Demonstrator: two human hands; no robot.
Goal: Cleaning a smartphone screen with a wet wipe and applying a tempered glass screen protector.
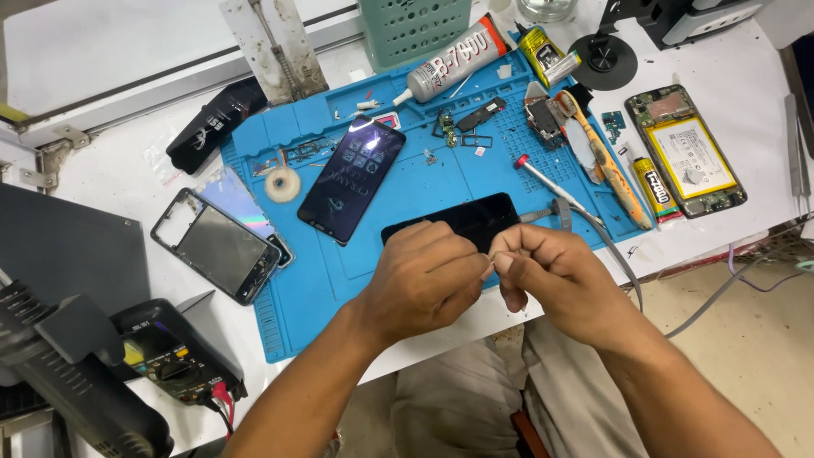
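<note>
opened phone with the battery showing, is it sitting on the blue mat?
No, the opened phone lies on the white table, right of the blue mat, apart from it.

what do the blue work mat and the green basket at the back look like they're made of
Blue work mat: looks like soft silicone or rubber, with a matte finish, moulded compartments and ridged edges. Green basket: probably rigid plastic, smooth and slightly dull, with rows of punched holes in its wall. Neither can be confirmed by look alone.

left hand (424,276), right hand (551,276), fingertips pinched together
</note>
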